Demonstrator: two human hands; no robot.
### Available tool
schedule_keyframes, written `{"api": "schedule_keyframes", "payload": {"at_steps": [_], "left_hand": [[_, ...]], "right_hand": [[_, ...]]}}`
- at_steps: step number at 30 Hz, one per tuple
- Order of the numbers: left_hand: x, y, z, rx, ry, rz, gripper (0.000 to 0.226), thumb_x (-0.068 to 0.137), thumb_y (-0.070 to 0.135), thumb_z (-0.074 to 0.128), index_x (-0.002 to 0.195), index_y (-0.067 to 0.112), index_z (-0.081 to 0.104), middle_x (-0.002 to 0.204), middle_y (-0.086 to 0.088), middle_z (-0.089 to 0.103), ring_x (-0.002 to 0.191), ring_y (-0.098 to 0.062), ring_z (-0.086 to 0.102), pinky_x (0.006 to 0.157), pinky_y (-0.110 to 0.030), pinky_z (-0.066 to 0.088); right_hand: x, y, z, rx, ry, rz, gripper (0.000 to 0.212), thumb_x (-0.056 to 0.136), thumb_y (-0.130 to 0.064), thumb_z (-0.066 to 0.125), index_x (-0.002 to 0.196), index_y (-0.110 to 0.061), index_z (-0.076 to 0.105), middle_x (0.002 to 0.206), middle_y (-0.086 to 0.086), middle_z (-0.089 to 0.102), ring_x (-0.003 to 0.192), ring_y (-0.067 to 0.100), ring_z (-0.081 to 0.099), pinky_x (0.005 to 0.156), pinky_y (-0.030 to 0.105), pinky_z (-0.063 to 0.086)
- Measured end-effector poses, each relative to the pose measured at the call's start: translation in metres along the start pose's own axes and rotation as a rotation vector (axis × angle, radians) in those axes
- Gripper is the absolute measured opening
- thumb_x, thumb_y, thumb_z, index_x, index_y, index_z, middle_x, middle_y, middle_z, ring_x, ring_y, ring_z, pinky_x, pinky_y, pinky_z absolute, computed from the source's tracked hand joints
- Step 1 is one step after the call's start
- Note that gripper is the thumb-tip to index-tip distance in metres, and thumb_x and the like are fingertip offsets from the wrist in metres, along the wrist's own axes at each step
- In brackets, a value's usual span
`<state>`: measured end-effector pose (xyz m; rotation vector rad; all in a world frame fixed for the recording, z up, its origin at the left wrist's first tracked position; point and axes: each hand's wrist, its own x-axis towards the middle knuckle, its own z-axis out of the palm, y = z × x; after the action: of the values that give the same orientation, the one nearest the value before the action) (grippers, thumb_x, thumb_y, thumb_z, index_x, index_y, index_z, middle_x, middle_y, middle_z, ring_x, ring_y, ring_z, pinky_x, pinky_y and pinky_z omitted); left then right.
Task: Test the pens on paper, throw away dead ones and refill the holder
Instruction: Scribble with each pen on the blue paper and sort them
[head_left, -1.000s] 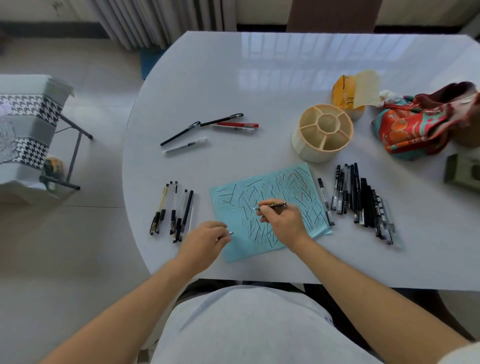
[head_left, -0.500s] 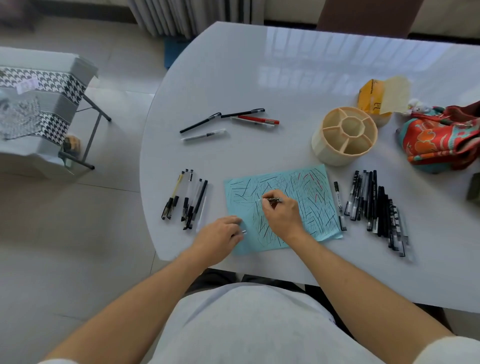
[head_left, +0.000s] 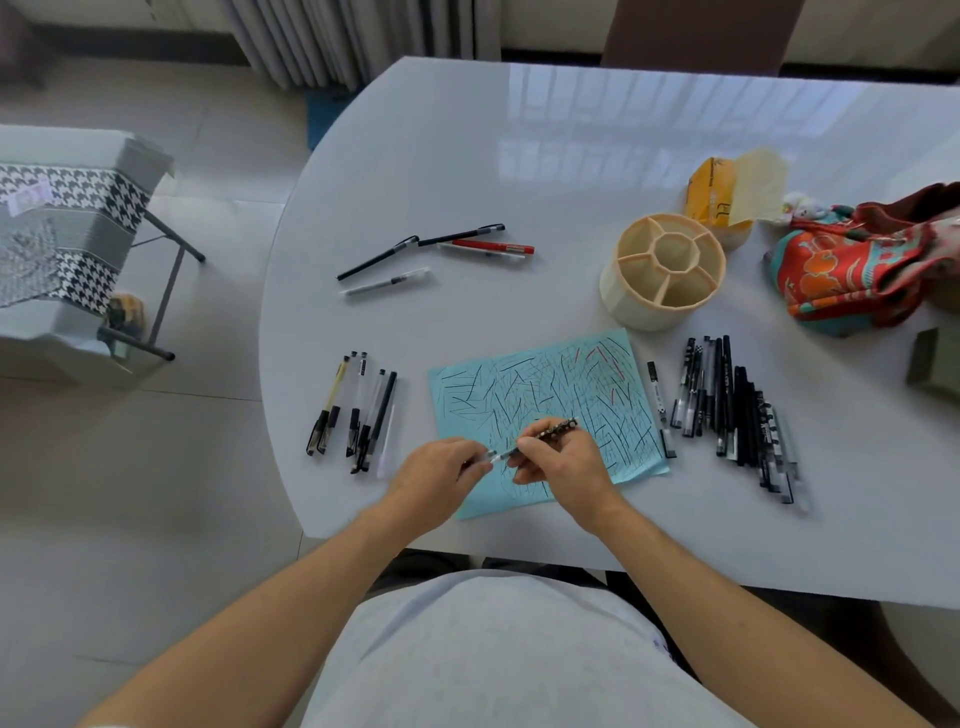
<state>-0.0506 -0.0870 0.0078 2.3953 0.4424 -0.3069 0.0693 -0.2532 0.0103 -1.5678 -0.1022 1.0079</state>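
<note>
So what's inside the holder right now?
The holder shows no pens: the compartments in view look empty. Its near wall hides the bottoms of the front ones.

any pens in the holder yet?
No. Every compartment of the beige holder shows empty; the pens lie in groups on the table.

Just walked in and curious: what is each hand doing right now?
Left hand: pinching the clear cap at the pen's tip.
Right hand: gripping the pen over the blue paper.
</note>
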Motion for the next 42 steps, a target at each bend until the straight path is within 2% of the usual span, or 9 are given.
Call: {"api": "schedule_keyframes", "payload": {"at_steps": [10, 20, 23, 25, 27, 29, 34, 39, 42], "left_hand": [[0.013, 0.017, -0.008, 0.008, -0.052, 0.062, 0.023, 0.099, 0.037, 0.052, 0.085, 0.022, 0.062, 0.072, 0.009, 0.057, 0.066, -0.01, 0.051, 0.061, -0.03, 0.043], [0.028, 0.024, -0.007, -0.045, -0.025, 0.106, 0.025, 0.098, 0.025, 0.056, 0.074, 0.019, 0.055, 0.066, 0.01, 0.052, 0.061, -0.009, 0.047, 0.058, -0.027, 0.035], [0.039, 0.024, -0.01, -0.037, -0.049, 0.135, 0.021, 0.095, 0.038, 0.057, 0.083, 0.023, 0.064, 0.071, 0.011, 0.058, 0.065, -0.005, 0.052, 0.059, -0.028, 0.04], [0.047, 0.021, -0.015, -0.061, -0.06, 0.119, 0.022, 0.094, 0.046, 0.058, 0.106, 0.031, 0.067, 0.095, 0.016, 0.066, 0.084, -0.001, 0.058, 0.074, -0.027, 0.05], [0.051, 0.011, -0.018, -0.029, -0.059, 0.089, 0.038, 0.094, 0.048, 0.058, 0.129, 0.031, 0.059, 0.122, 0.013, 0.062, 0.112, -0.006, 0.055, 0.094, -0.03, 0.048], [0.049, -0.003, -0.02, 0.037, -0.041, 0.067, 0.041, 0.095, 0.04, 0.059, 0.134, 0.028, 0.055, 0.137, 0.009, 0.056, 0.13, -0.012, 0.046, 0.104, -0.035, 0.043], [0.037, -0.038, -0.023, 0.19, -0.084, 0.047, 0.045, 0.09, 0.021, 0.061, 0.134, 0.02, 0.056, 0.151, -0.002, 0.04, 0.139, -0.025, 0.035, 0.109, -0.041, 0.042], [0.035, -0.056, -0.031, 0.208, -0.091, 0.091, 0.046, 0.089, 0.019, 0.057, 0.134, 0.018, 0.056, 0.154, -0.004, 0.036, 0.14, -0.024, 0.034, 0.112, -0.04, 0.038], [0.038, -0.061, -0.035, 0.198, -0.094, 0.125, 0.044, 0.09, 0.019, 0.055, 0.133, 0.016, 0.057, 0.154, -0.006, 0.036, 0.14, -0.025, 0.034, 0.113, -0.04, 0.037]], "right_hand": [[0.002, -0.003, -0.015, 0.073, 0.108, -0.045, 0.014, 0.098, -0.01, 0.065, 0.087, -0.007, 0.071, 0.081, 0.019, 0.075, 0.067, 0.031, 0.069, 0.075, 0.052, 0.063], [0.001, -0.009, -0.006, -0.045, 0.116, -0.032, 0.015, 0.102, -0.017, 0.063, 0.097, -0.004, 0.069, 0.078, 0.008, 0.076, 0.065, 0.024, 0.07, 0.071, 0.04, 0.064], [0.011, -0.019, -0.017, -0.07, 0.115, 0.012, 0.018, 0.103, -0.02, 0.06, 0.097, -0.005, 0.068, 0.08, 0.006, 0.073, 0.072, 0.021, 0.069, 0.069, 0.035, 0.063], [0.024, -0.03, -0.035, -0.055, 0.201, 0.059, 0.018, 0.104, -0.018, 0.056, 0.098, -0.004, 0.065, 0.087, 0.009, 0.071, 0.074, 0.019, 0.067, 0.064, 0.03, 0.06], [0.038, -0.041, -0.06, -0.214, 0.294, 0.111, 0.011, 0.105, -0.016, 0.052, 0.101, -0.01, 0.06, 0.094, 0.012, 0.071, 0.073, 0.018, 0.066, 0.064, 0.032, 0.06], [0.049, -0.048, -0.089, -0.572, 0.352, 0.165, 0.008, 0.104, -0.018, 0.05, 0.11, -0.016, 0.055, 0.1, 0.01, 0.069, 0.083, 0.021, 0.066, 0.07, 0.041, 0.058], [0.06, -0.045, -0.121, -1.147, 0.359, 0.216, 0.019, 0.101, -0.022, 0.055, 0.119, -0.015, 0.055, 0.1, 0.006, 0.062, 0.089, 0.027, 0.058, 0.073, 0.037, 0.046], [0.063, -0.044, -0.117, -1.298, 0.521, 0.27, 0.026, 0.101, -0.016, 0.054, 0.126, -0.012, 0.056, 0.12, 0.013, 0.062, 0.093, 0.031, 0.061, 0.071, 0.036, 0.046], [0.081, -0.06, -0.087, -1.267, 0.519, 0.125, 0.032, 0.099, -0.016, 0.057, 0.131, -0.009, 0.056, 0.125, 0.013, 0.056, 0.094, 0.029, 0.057, 0.077, 0.037, 0.046]]}}
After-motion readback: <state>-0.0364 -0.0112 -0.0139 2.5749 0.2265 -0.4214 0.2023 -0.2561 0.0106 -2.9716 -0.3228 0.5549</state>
